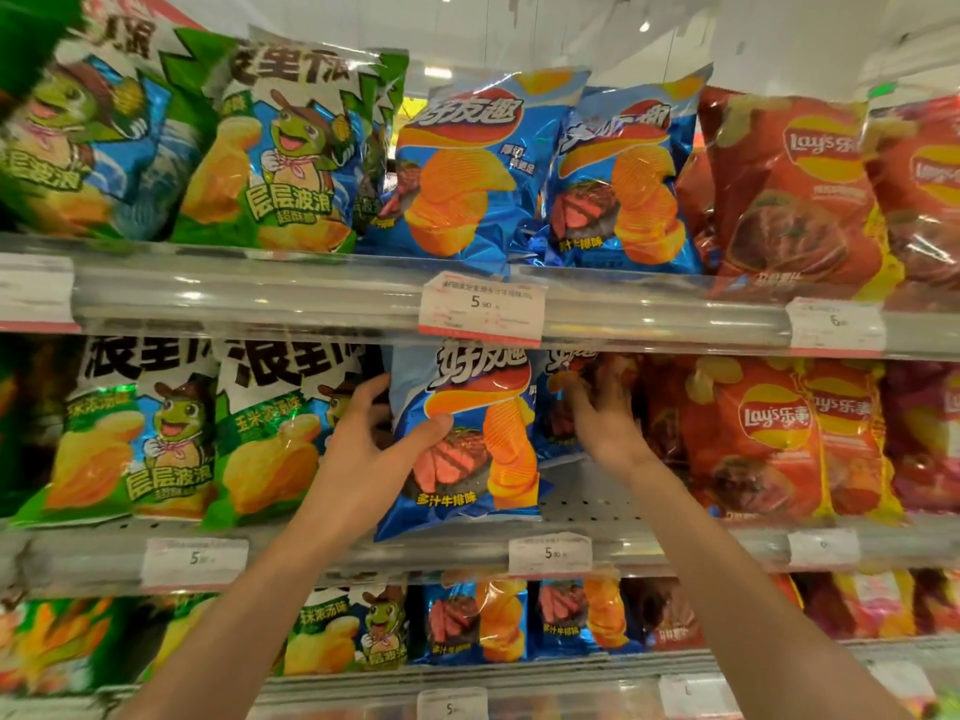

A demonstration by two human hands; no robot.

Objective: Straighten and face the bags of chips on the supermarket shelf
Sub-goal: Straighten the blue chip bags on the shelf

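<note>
Two hands are working the middle shelf (597,532): the left hand (371,449) is gripping the left edge of a blue steak-flavour chip bag (470,439), thumb pressing its front and fingers curling behind, while the right hand (602,418) is reaching deeper, fingers curling onto a second blue bag (553,423) set further back. The front bag is standing at the shelf lip, leaning slightly. The step probably calls for turning it square and drawing the rear one forward gently, without crushing the chips.
</note>
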